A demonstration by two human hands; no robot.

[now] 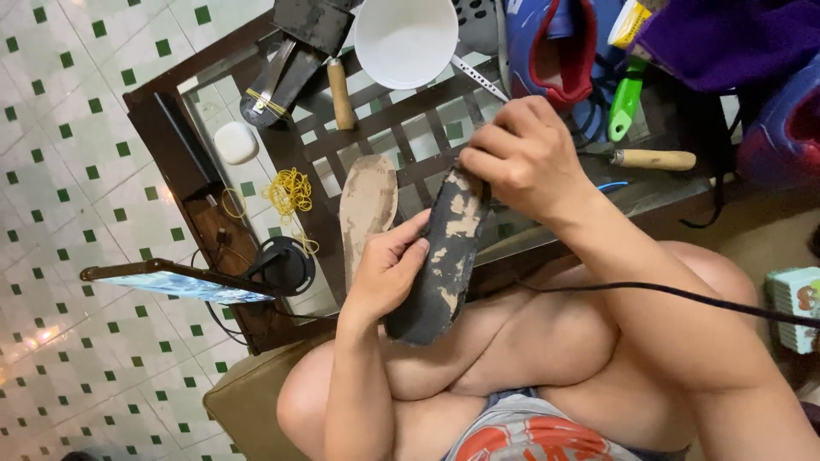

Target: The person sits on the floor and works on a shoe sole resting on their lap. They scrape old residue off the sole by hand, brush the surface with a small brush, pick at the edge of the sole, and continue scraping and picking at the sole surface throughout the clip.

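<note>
A glass-topped, dark wooden low table stands on a white floor with green squares. Just in front of it, the left hand clasps the lower half of a black shoe sole patched with tan glue, fingers wrapped around its edge. The right hand, at one o'clock, pinches the sole's top end. A tan insole lies at ten o'clock, a white bowl at twelve.

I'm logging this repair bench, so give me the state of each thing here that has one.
Dark shoe sole with patchy tan residue: held off the table, tilted.
Left hand: gripping the sole's side.
Right hand: pinching the sole's top end.
Tan insole: lying flat on the glass table.
White bowl: upright, looks empty.
</note>
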